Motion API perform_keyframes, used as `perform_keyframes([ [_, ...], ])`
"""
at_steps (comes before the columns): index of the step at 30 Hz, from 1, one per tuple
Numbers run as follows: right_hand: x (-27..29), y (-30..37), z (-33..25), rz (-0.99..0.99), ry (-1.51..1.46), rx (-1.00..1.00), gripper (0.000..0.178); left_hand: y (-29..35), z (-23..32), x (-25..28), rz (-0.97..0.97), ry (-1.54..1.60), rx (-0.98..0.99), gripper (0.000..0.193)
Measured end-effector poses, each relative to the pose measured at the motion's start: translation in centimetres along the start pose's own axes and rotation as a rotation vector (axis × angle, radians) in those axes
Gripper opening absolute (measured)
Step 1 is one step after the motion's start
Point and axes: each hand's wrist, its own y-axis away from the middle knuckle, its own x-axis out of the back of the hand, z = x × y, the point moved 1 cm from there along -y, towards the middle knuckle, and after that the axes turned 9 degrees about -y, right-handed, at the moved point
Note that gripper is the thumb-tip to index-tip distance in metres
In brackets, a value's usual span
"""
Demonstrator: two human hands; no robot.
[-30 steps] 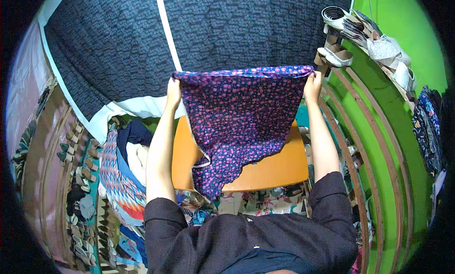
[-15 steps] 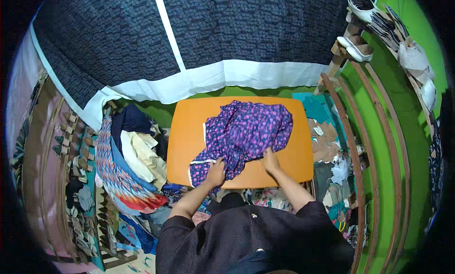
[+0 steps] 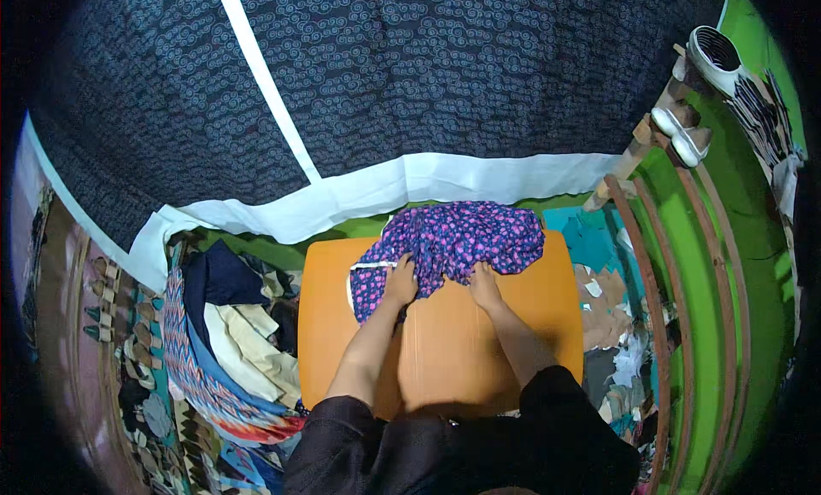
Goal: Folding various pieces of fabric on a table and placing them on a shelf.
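Note:
A navy cloth garment with pink and purple flowers [image 3: 475,234] lies bunched on the far part of an orange table [image 3: 462,349]. White trim shows along its left side. My left hand [image 3: 401,281] is closed on the near left part of the garment, beside the white-edged flap. At the garment's near edge, further right, my right hand [image 3: 484,285] pinches the fabric. Both forearms reach forward over the table. The fingertips are partly lost in the folds.
Left of the table is a heap of cloth with a cream piece [image 3: 248,341] and a zigzag-patterned piece [image 3: 184,341]. A wooden rack [image 3: 646,298] with white shoes [image 3: 682,136] stands at right, near scraps [image 3: 599,307]. A dark patterned curtain [image 3: 445,76] hangs behind.
Both hands have moved forward, away from me, with the garment. It now reaches the table's far edge, and more bare tabletop shows near me. The view has tilted up.

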Motion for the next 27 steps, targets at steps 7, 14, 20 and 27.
perform_keyframes([
  [7,3.7,-11.2,0.8,0.265,-0.332,-0.252,0.024,-9.6,-4.8,6.8,0.309,0.453,0.116,0.032],
  [14,18.7,-16.8,-7.4,0.76,-0.852,-0.038,0.016,-11.1,-5.4,25.7,0.636,1.182,0.185,0.037],
  [20,22.9,-10.1,-10.8,0.743,-0.868,0.074,0.016,-2.5,-4.7,27.9,0.794,1.114,-0.009,0.027],
  [27,12.1,5.8,-2.2,0.443,-0.769,-0.375,0.023,13.7,-2.2,1.4,0.382,0.676,0.035,0.015],
])
